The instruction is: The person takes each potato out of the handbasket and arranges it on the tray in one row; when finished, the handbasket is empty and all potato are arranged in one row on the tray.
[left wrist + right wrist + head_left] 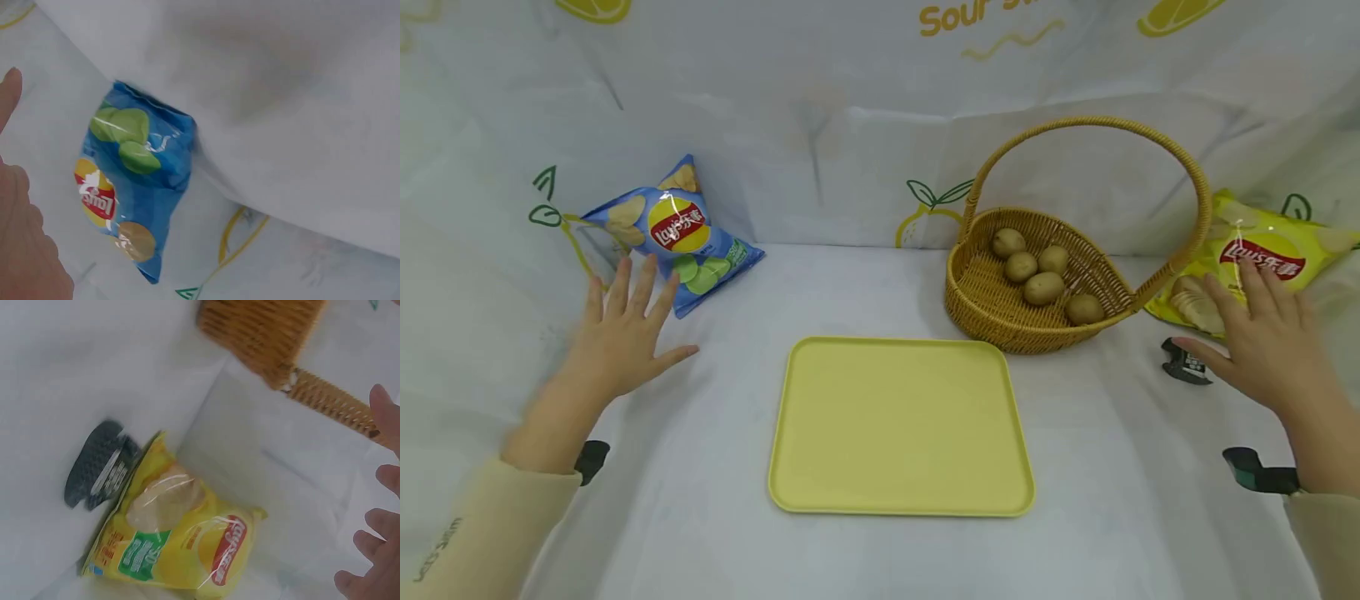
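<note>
In the head view, your right hand (1273, 350) covers part of the yellow chip bag (1240, 237), and the basket handle crosses that bag's near side. Its far end runs up to the frame edge. Your right thumb overlaps the dark object (1195, 372), whose pale markings are too small to read. Each wrist view cuts your hand off at the side, and the right one crops the basket (262, 331) too.

Take the yellow tray (902, 425) as your landmark. Your left hand (625, 346) is to its left, fingers straight and spread, holding nothing. The blue chip bag (685, 229) lies beyond the tray's far left corner, just past your left fingertips; the left wrist view shows a gap between. Right of the tray, your right hand is also extended, thumb apart, clear of the yellow chip bag beyond it. The basket, with potatoes (1043, 287) inside, stands by the tray's far right corner.
</note>
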Action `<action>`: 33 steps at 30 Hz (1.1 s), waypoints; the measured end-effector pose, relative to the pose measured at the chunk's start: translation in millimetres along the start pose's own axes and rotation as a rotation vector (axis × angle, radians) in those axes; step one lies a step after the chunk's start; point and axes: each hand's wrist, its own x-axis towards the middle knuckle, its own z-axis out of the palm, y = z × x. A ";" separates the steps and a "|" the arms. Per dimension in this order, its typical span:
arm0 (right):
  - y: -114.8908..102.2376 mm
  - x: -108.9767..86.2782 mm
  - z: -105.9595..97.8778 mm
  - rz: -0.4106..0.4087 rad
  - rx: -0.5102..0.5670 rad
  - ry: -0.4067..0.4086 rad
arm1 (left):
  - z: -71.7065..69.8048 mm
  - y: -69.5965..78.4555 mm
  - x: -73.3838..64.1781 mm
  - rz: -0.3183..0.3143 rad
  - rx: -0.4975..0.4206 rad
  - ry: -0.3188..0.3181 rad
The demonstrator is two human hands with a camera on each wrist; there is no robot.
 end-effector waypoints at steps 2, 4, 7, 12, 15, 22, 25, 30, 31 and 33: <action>-5.7 -5.1 -4.7 0.031 0.079 0.042 | -0.3 12.1 -2.6 -0.003 -0.019 0.032; -13.8 -9.5 -10.5 0.029 0.161 0.135 | -0.3 28.3 -6.4 -0.002 -0.053 0.077; -29.4 -11.8 -18.4 -0.015 0.251 0.313 | 0.7 55.3 -12.1 0.007 -0.106 0.119; -57.1 0.8 -14.4 -0.166 0.329 0.565 | 6.2 88.6 -20.5 0.015 -0.194 0.141; -71.8 11.6 -4.3 -0.228 0.393 0.625 | 11.3 99.3 -22.7 0.010 -0.244 0.113; -94.0 46.5 19.7 -0.243 0.528 0.435 | 23.5 118.0 -24.3 0.048 -0.369 -0.063; -93.9 62.6 25.7 -0.182 0.575 0.242 | 28.2 120.8 -25.0 0.065 -0.393 -0.065; -88.0 81.3 28.7 -0.087 0.586 0.001 | 31.6 123.5 -22.8 0.071 -0.420 -0.084; -86.6 84.3 28.7 -0.072 0.576 -0.040 | 32.2 124.2 -22.0 0.073 -0.426 -0.096; -83.1 89.5 29.5 -0.052 0.544 -0.115 | 32.8 125.9 -20.6 0.077 -0.440 -0.126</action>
